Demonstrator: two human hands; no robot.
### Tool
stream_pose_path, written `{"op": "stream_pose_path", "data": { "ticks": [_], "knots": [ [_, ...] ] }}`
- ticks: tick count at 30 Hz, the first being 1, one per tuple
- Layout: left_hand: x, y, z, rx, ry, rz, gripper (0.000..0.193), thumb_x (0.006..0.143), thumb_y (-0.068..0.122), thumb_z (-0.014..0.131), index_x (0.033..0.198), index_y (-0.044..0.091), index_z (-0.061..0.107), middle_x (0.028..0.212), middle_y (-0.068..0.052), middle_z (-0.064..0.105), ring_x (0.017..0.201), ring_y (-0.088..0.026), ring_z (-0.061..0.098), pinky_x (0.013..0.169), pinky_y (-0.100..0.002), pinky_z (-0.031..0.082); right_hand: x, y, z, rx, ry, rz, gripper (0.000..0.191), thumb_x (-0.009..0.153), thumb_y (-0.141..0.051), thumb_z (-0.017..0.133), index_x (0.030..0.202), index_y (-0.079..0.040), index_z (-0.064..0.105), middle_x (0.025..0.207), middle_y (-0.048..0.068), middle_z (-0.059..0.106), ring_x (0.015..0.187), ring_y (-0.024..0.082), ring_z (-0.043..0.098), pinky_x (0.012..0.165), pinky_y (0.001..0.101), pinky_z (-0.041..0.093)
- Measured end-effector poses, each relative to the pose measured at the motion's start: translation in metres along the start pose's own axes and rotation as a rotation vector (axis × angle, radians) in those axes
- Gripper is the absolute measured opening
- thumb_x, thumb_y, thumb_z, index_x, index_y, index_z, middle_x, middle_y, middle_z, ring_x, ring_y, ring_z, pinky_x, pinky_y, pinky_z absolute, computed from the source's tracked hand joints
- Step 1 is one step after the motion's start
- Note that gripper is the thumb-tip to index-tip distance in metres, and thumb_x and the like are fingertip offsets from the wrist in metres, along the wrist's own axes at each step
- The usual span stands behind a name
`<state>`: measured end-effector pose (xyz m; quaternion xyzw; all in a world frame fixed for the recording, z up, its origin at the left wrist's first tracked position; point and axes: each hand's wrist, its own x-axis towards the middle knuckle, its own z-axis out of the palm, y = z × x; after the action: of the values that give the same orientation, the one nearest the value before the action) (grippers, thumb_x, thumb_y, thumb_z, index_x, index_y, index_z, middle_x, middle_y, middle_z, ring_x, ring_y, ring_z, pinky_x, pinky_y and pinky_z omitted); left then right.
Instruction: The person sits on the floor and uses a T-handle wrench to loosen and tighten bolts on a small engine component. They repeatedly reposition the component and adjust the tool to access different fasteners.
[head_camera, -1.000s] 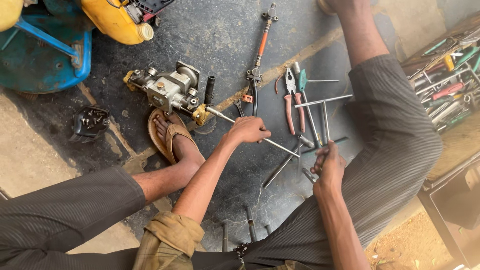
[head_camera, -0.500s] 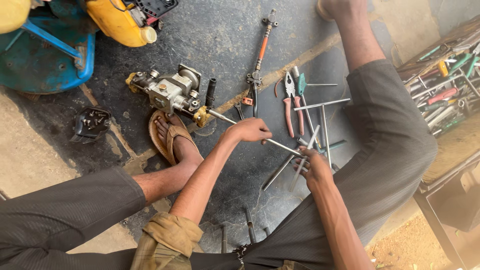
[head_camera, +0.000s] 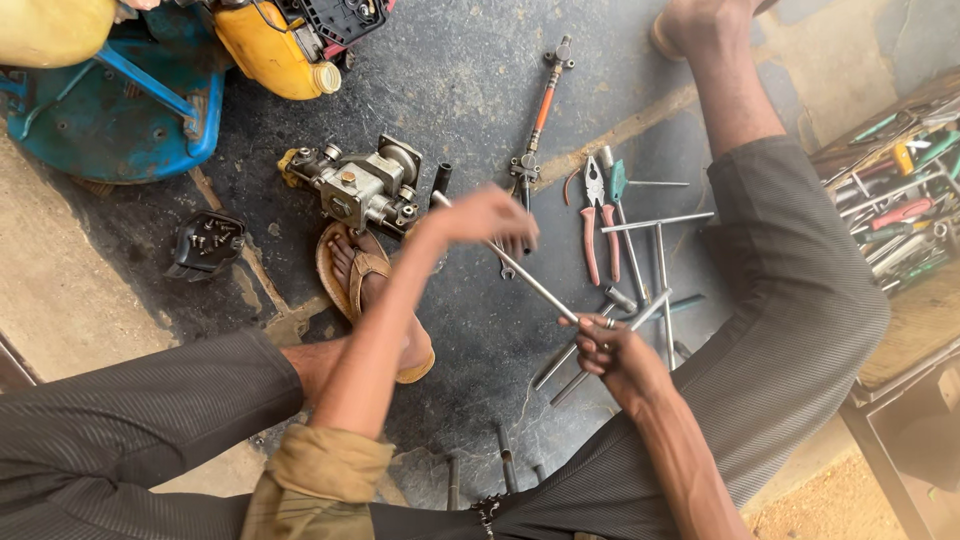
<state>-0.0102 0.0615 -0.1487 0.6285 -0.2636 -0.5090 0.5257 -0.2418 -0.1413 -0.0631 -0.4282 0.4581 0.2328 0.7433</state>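
Observation:
My left hand (head_camera: 485, 217) is closed around a long thin steel rod (head_camera: 535, 285), held off the dark floor and slanting down to the right. My right hand (head_camera: 612, 348) meets the rod's lower end, with its fingers curled around a second steel shaft (head_camera: 655, 305) that crosses there. A grey metal engine part (head_camera: 362, 185) sits just left of the left hand, above my sandalled foot (head_camera: 362, 275). Red-handled pliers (head_camera: 594, 225), a green-handled screwdriver (head_camera: 619, 186) and loose steel rods (head_camera: 660, 222) lie just beyond the right hand.
A black tray of small screws (head_camera: 205, 245) lies at the left. A blue stool (head_camera: 110, 125) and a yellow tank (head_camera: 268, 50) stand at the top left. An orange-handled tool (head_camera: 541, 108) lies at the top centre, and an open box of tools (head_camera: 895, 205) is at the right.
My left hand has raised the long rod a little off the floor. My right hand has moved left from the loose tools to the rod's lower end.

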Motion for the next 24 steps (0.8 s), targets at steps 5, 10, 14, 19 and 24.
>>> {"op": "stream_pose_path", "data": {
  "ticks": [5,10,14,19,24],
  "knots": [
    [-0.049,-0.037,-0.072,0.495,0.965,-0.196,0.037,0.093,0.032,0.072,0.122,0.009,0.069,0.134,-0.011,0.064,0.127,-0.025,0.056,0.111,-0.047,0.044,-0.011,0.020,0.001,-0.046,0.100,-0.026,0.023,0.097,-0.009,0.058,0.100,0.010,0.072,0.056,-0.005,0.038,0.046,0.005,0.027,0.040,0.0229,0.018],
    [-0.095,-0.075,-0.093,1.024,0.983,-0.472,0.084,0.083,0.064,0.073,0.144,0.010,0.052,0.154,-0.022,0.040,0.143,-0.039,0.031,0.115,-0.061,0.018,-0.007,0.025,0.003,-0.049,0.108,-0.026,0.023,0.093,-0.015,0.065,0.094,0.006,0.075,0.054,-0.009,0.033,0.044,0.003,0.022,0.039,0.0233,0.014],
    [-0.104,-0.083,-0.087,0.874,0.965,-0.475,0.089,0.081,0.073,0.071,0.141,0.009,0.058,0.152,-0.020,0.046,0.146,-0.038,0.032,0.120,-0.056,0.019,-0.005,0.025,0.007,-0.061,0.134,0.001,0.023,0.092,-0.015,0.070,0.093,0.008,0.074,0.054,-0.009,0.031,0.045,0.002,0.022,0.040,0.0229,0.012],
    [-0.103,-0.077,-0.082,0.872,1.049,-0.419,0.086,0.077,0.070,0.076,0.134,0.007,0.065,0.145,-0.022,0.055,0.142,-0.038,0.039,0.123,-0.050,0.016,-0.003,0.027,0.009,-0.073,0.107,0.023,0.023,0.091,-0.015,0.070,0.093,0.008,0.074,0.055,-0.010,0.029,0.045,0.002,0.021,0.040,0.0230,0.012],
    [-0.104,-0.070,-0.079,0.842,1.071,-0.406,0.081,0.078,0.066,0.078,0.132,0.006,0.067,0.141,-0.020,0.059,0.140,-0.038,0.044,0.124,-0.047,0.015,0.003,0.025,0.008,-0.032,0.111,0.036,0.025,0.094,-0.014,0.067,0.097,0.010,0.072,0.057,-0.009,0.030,0.047,0.002,0.023,0.040,0.0227,0.013]
  ]
}}
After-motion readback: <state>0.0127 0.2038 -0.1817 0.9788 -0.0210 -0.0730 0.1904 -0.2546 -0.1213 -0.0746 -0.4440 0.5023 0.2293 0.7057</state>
